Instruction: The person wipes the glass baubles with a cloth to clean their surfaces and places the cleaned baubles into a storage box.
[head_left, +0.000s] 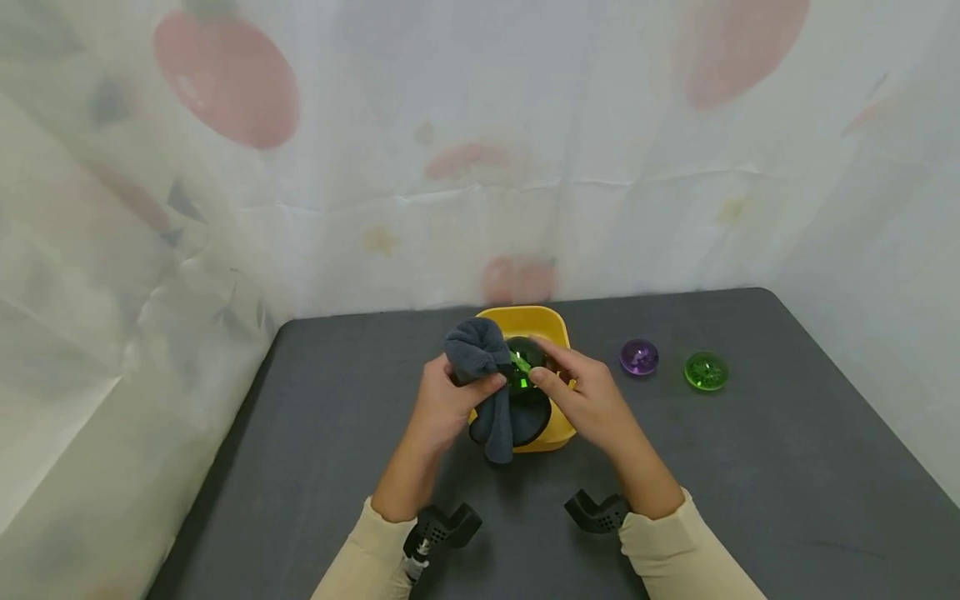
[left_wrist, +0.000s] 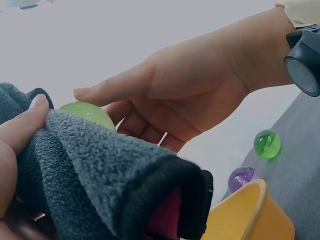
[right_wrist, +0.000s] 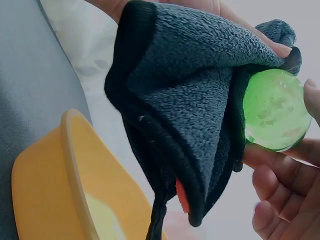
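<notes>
**Green ball held against cloth**

A grey cloth (head_left: 483, 375) is gripped in the left hand (head_left: 444, 402), fingers curled round it. A green ball (right_wrist: 274, 110) is pinched by the right hand (head_left: 588, 400) above the yellow bowl (head_left: 525, 321) on the tabletop (head_left: 787, 467).

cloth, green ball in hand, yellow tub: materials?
Cloth: grey fleecy microfibre by its nubbly pile, black stitched edge.
Green ball: translucent and glossy, glass or clear plastic; cannot tell which.
Yellow tub: smooth, opaque, probably moulded plastic, rounded rim.
</notes>
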